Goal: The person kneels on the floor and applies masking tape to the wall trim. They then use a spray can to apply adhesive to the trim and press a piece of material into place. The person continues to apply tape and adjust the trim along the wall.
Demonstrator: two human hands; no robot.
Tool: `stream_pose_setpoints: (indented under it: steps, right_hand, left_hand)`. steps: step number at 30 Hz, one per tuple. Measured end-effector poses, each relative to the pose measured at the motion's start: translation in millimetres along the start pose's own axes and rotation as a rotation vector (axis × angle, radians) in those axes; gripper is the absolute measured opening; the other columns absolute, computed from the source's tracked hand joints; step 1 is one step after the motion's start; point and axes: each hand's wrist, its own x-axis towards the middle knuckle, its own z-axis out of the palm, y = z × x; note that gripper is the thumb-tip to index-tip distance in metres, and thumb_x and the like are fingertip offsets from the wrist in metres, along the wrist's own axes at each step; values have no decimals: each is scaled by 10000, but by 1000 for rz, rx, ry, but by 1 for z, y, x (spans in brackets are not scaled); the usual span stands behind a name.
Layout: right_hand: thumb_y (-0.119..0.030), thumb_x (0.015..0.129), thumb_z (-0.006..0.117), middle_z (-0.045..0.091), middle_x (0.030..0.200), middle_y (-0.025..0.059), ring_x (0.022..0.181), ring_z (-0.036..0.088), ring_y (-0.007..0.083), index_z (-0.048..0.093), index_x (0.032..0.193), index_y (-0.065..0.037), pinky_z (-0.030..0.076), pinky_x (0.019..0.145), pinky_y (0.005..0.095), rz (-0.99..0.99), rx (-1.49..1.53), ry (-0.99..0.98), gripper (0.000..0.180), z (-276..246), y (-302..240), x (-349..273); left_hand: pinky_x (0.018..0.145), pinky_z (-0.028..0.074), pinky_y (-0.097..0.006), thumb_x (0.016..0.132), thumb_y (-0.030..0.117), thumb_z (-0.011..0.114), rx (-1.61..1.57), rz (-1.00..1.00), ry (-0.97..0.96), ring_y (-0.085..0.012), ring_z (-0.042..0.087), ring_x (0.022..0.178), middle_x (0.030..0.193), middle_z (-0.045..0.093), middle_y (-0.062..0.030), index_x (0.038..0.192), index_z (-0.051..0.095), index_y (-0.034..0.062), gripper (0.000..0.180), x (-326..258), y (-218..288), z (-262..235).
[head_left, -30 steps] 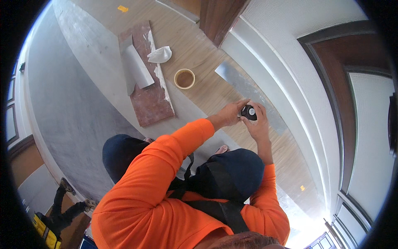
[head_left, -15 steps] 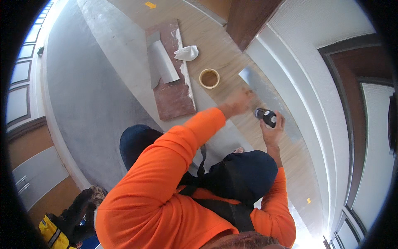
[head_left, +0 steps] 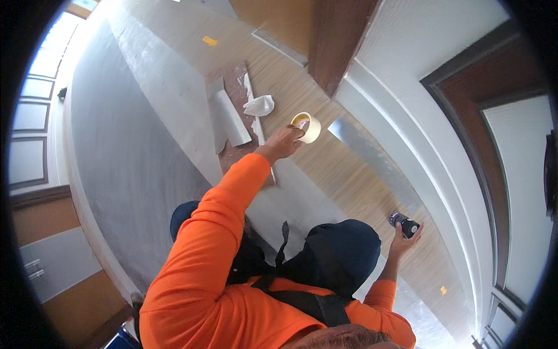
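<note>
My left hand (head_left: 283, 141) is closed on the near rim of a cream roll of masking tape (head_left: 313, 129). The roll is tilted, and some colour shows inside its core. Off to the right, my right hand (head_left: 402, 239) grips a small dark can (head_left: 403, 224) with a black end and some print on its side. The can is held sideways over the wood-look floor (head_left: 349, 186). Beyond my left hand a crumpled white cloth or paper piece (head_left: 258, 105) rests by a reddish-brown board (head_left: 235, 75).
A bent grey sheet (head_left: 231, 119) lies on the board. A shiny strip (head_left: 349, 132) runs along the white skirting at the right wall. Yellow arrow markers (head_left: 210, 41) are on the floor. A white-and-brown door (head_left: 494, 116) stands at right. My knees (head_left: 343, 253) are bent below.
My left hand has reached away to the tape roll, taken hold of it and tipped it up from lying flat. My right hand has moved right and nearer with the dark can.
</note>
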Motion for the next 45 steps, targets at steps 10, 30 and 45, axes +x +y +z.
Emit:
stream_pose_setpoints:
  steps: [10, 30, 45]
  right_hand:
    - [-115, 922, 724, 590, 1402, 197, 1257, 594, 355, 593, 1368, -10, 454, 1074, 447, -372, 65, -57, 477, -8, -130, 37]
    - [-153, 925, 747, 663, 1024, 104, 937, 650, 236, 708, 994, -37, 519, 844, 349, -550, 518, -808, 141, 123, -289, 10]
    - [-142, 1050, 557, 667, 971, 161, 889, 666, 288, 575, 1060, -10, 532, 808, 392, -521, 549, -483, 133, 176, -299, 7]
  left_hand:
    - [992, 470, -498, 893, 246, 726, -15, 412, -101, -410, 605, 1100, 1086, 666, -201, 971, 627, 1, 276, 29, 81, -69]
    - [1093, 410, -509, 859, 221, 763, 120, 491, -275, -329, 654, 1032, 958, 691, -128, 989, 630, 61, 245, -21, 99, -82]
    - [949, 473, -513, 937, 399, 710, -99, 200, -104, -389, 675, 1027, 1044, 703, -242, 1254, 611, 18, 505, -5, 96, -87]
